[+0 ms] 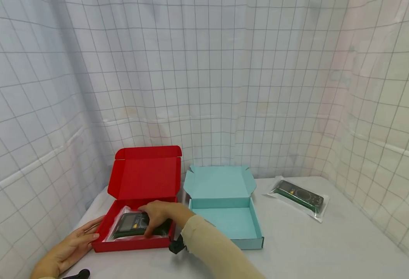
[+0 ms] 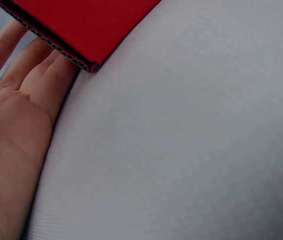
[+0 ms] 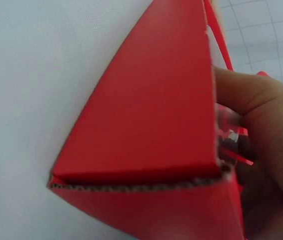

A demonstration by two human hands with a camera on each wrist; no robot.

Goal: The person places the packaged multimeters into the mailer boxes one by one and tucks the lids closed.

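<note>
"As you looked from the left, what came first?"

"The left hand, fingers nearly straight, touching the left side of a red box and gripping nothing. Below it, a dark object was cut off."

"What did that box hold?"

"With its lid raised, it held a meter in clear wrapping: black face, grey screen, green edge."

"And the right hand?"

"It reached inside, thumb on the meter's near side, fingers curved over the far side, gripping it partly open. It covered the meter's right part; some fingertips were hidden."

"Beside that?"

"A pale blue box stood open, its bare floor showing, a cream sleeve hiding its front left corner."

"Farthest right?"

"A second wrapped meter lay slantwise on the white table, its markings too small to read."
</note>
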